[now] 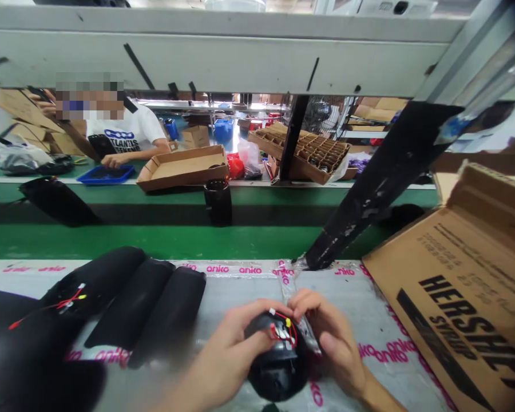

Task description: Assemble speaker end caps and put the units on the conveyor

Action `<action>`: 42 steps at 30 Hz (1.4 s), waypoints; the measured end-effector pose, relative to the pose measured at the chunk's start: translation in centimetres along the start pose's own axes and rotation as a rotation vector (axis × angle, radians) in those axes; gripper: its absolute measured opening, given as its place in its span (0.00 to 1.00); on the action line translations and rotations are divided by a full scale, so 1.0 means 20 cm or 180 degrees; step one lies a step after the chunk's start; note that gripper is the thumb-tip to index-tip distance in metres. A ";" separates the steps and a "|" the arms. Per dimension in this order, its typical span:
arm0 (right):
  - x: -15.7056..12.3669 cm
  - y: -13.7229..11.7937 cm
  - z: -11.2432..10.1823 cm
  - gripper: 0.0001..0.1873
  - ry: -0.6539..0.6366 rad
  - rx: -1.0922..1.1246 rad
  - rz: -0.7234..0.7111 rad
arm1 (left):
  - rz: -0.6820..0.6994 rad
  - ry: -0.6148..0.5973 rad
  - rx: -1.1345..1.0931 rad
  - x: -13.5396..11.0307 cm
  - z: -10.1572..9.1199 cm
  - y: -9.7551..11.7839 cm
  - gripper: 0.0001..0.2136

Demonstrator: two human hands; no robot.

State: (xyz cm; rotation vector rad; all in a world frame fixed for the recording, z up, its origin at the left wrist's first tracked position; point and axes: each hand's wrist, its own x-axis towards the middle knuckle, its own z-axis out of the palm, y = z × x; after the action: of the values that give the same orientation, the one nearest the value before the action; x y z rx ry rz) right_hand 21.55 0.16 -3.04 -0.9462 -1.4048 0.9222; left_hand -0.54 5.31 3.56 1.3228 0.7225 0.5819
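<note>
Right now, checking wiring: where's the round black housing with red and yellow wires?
Head view, bottom centre: the round black housing, held between left hand and right hand, right of lying black cylinders.

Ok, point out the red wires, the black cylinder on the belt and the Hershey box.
Red wires (278,333), head view, loop atop the black unit (274,375).
Black cylinder (218,206), head view, middle of its side.
Hershey box (459,309), head view, printed flap.
</note>
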 end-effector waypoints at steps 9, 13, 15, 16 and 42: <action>0.21 -0.26 -0.01 0.21 -0.0757 -0.0370 0.1484 | 0.0068 0.0005 -0.0367 -0.01 0.01 -0.04 0.18; 0.28 -0.35 -0.02 0.07 -0.1215 -0.1071 0.1315 | -0.0005 -0.0012 -0.0493 -0.01 0.02 -0.04 0.22; 0.34 -0.39 -0.03 0.03 -0.1456 -0.1485 0.1239 | 0.0085 -0.0017 -0.0365 0.00 0.03 -0.05 0.22; 0.36 -0.41 -0.02 0.04 -0.1554 -0.1654 0.1215 | 0.0157 -0.0004 -0.0274 0.00 0.03 -0.05 0.22; 0.34 -0.32 0.00 0.09 -0.1522 -0.0641 0.1507 | -0.0127 -0.1157 0.5109 0.22 0.11 0.62 0.11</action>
State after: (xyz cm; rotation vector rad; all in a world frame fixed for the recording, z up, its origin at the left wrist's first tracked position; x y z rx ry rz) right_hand 21.10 4.10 5.28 -1.3015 -1.7320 1.4501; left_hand 4.40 9.19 15.27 2.7516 0.8982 -0.4781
